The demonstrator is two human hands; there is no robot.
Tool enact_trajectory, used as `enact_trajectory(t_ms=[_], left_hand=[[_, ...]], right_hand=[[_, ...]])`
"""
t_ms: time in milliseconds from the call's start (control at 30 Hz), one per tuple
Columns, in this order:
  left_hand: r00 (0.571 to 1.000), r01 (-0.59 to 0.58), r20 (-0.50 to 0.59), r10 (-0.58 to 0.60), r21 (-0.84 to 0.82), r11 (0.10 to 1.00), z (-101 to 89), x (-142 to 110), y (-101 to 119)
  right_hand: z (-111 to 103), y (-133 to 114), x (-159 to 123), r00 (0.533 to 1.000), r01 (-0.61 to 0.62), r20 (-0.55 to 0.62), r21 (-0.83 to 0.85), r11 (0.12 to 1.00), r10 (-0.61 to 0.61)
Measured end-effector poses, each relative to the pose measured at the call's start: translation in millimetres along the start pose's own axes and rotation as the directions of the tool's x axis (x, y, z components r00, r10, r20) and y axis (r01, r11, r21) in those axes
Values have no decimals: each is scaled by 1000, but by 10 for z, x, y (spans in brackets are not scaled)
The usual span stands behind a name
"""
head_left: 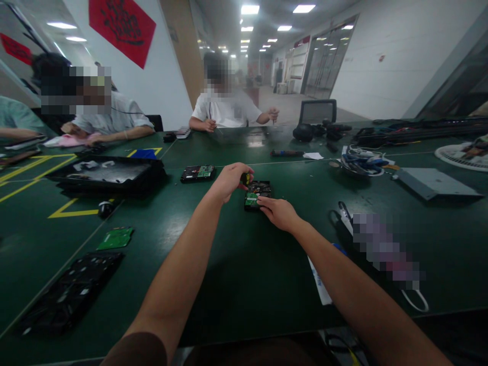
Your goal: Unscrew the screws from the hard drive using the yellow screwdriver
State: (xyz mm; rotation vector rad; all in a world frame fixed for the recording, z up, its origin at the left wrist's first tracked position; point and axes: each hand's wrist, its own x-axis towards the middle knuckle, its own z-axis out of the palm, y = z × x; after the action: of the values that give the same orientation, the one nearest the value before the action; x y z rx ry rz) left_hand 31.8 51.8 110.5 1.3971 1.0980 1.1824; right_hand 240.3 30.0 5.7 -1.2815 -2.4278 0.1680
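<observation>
A hard drive [252, 199] lies on the table with its green circuit board facing up. My left hand [231, 179] is closed around a small yellow-and-black handle, which looks like a screwdriver [245, 178], at the drive's upper left edge. Its tip is hidden. My right hand [281, 212] holds the drive at its near right side, fingertips pressed on the board. Farther left and back lies a second hard drive [198, 173], also with green board showing.
A black tray [109, 173] stands on the left, with a loose green circuit board [116, 238] and a black frame part [72, 290] nearer. Bundled cables [360, 161] and a grey metal box [436, 184] sit at right. Across the table [244, 305] people are seated.
</observation>
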Motion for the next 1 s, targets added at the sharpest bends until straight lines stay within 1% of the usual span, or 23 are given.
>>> enact_trajectory(t_ms=[100, 167, 233, 300, 367, 433, 533, 600, 700, 767, 900, 1000], left_hand=[[998, -3, -59, 3, 14, 1000, 27, -1, 8], [993, -49, -107, 59, 87, 995, 28, 11, 6], [975, -131, -143, 167, 236, 963, 9, 25, 5], [939, -220, -150, 310, 429, 876, -21, 31, 11], [897, -283, -118, 427, 589, 757, -50, 24, 23], [874, -327, -55, 484, 670, 667, -68, 7, 38], [864, -393, 45, 502, 682, 617, -77, -20, 60], [858, -416, 73, 508, 678, 606, -80, -32, 74], [867, -402, 63, 494, 673, 620, -89, -45, 93], [882, -377, 37, 469, 653, 657, -98, -51, 99], [902, -343, -33, 431, 553, 760, -105, -43, 69], [908, -346, -34, 418, 503, 792, -85, -27, 27]], right_hand=[[-6, 0, -3, 1000, 6, -1, 7, 1000, -6], [-7, 0, -5, 1000, 4, -6, 14, 1000, -4], [-6, -1, -6, 1000, -3, -7, 23, 1000, 3], [-5, -3, -6, 1000, -12, -7, 28, 1000, 12], [-5, -6, -6, 1000, -14, -7, 29, 999, 15], [-5, -7, -6, 1000, -10, -4, 30, 1000, 10], [-3, -1, -5, 1000, -1, -2, 32, 999, 1], [-1, 6, -1, 1000, 9, -1, 33, 999, -9], [0, 12, 3, 1000, 18, 6, 32, 999, -18], [-1, 11, 4, 1000, 13, 9, 29, 1000, -13], [-5, 4, 0, 1000, 3, 1, 25, 1000, -3], [-5, 3, 1, 1000, 3, 4, 21, 1000, -3]])
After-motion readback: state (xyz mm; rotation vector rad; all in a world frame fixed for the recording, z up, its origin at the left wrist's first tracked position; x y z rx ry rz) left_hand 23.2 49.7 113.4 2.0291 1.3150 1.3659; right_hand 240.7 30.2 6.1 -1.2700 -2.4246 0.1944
